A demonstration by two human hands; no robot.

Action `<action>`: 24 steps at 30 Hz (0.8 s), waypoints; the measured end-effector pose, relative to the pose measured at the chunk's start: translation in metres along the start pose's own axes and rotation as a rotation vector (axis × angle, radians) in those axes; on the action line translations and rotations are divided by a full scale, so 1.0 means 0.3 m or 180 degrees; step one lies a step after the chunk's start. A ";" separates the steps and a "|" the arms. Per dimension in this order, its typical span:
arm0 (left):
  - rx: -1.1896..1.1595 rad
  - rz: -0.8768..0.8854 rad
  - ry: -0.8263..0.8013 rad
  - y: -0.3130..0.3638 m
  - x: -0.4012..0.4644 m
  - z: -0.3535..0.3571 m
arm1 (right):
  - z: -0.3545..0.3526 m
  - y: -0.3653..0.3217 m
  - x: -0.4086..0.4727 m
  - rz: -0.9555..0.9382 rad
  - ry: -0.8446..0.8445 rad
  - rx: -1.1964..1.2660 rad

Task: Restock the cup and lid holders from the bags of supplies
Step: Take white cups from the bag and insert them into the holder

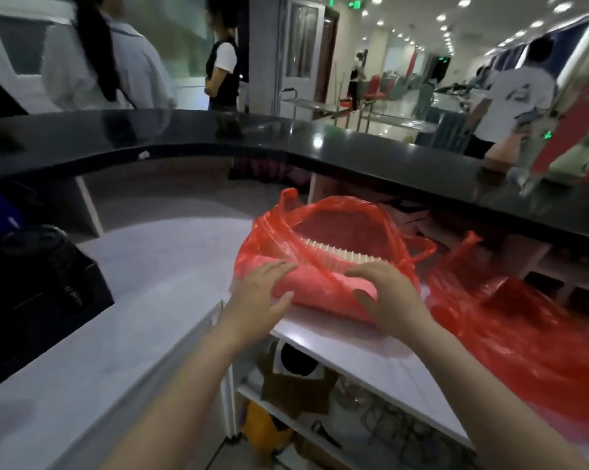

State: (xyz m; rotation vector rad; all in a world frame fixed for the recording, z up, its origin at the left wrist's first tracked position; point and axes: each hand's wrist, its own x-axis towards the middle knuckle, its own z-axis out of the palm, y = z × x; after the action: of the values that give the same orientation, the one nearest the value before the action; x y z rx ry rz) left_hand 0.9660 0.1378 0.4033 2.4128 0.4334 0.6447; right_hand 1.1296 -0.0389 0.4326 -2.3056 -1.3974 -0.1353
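We see a red plastic bag [323, 252] lying on the white counter [151, 320], close to its near edge where the surface steps over open shelves below. Its mouth gapes toward the far side, and inside it a row of stacked white cup rims [344, 253] runs across. Our left hand [259, 296] lies with fingers spread and fairly straight against the bag's left end, touching the plastic without curling round it. Our right hand [388, 293] arches over the bag's right end, fingers bent onto the film and thumb below; we cannot tell whether it truly grips. A second red bag [510, 327] sprawls flat just beside it, toward the counter's right edge. A raised black countertop [218, 137] curves along the far side.
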 end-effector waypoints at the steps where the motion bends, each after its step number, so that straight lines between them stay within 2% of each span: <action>1: -0.0087 0.0039 -0.0026 -0.021 0.062 0.012 | 0.008 0.030 0.045 0.0088 0.0074 -0.0038; 4: -0.0074 0.0228 -0.0165 -0.093 0.219 0.046 | 0.036 0.123 0.149 0.0302 0.0105 -0.0265; 6: 0.0118 0.0385 -0.0395 -0.142 0.308 0.070 | 0.064 0.180 0.188 0.0434 -0.0224 -0.0584; 9: 0.1287 0.0679 -0.0868 -0.214 0.405 0.120 | 0.115 0.247 0.207 0.0667 -0.0907 -0.1107; 11: 0.1860 0.0714 -0.1131 -0.252 0.441 0.156 | 0.137 0.295 0.203 0.0788 -0.0976 -0.1124; 13: 0.2050 0.0567 -0.1213 -0.289 0.462 0.183 | 0.143 0.341 0.190 0.0906 -0.0839 -0.1131; 16: 0.2147 0.0439 -0.0851 -0.303 0.476 0.201 | 0.155 0.386 0.164 0.0930 -0.0540 -0.1400; 21: 0.1773 0.0523 0.0061 -0.304 0.469 0.253 | 0.200 0.420 0.152 0.0950 0.0192 -0.1143; 24: 0.1558 0.0536 0.0118 -0.358 0.450 0.273 | 0.223 0.463 0.119 0.0994 0.0615 -0.0978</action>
State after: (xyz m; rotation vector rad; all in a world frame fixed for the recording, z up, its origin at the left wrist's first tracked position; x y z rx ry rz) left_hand 1.1058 0.2421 0.3252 2.9293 0.4469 0.7226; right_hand 1.2574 -0.0367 0.3393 -2.6445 -0.9619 -0.4911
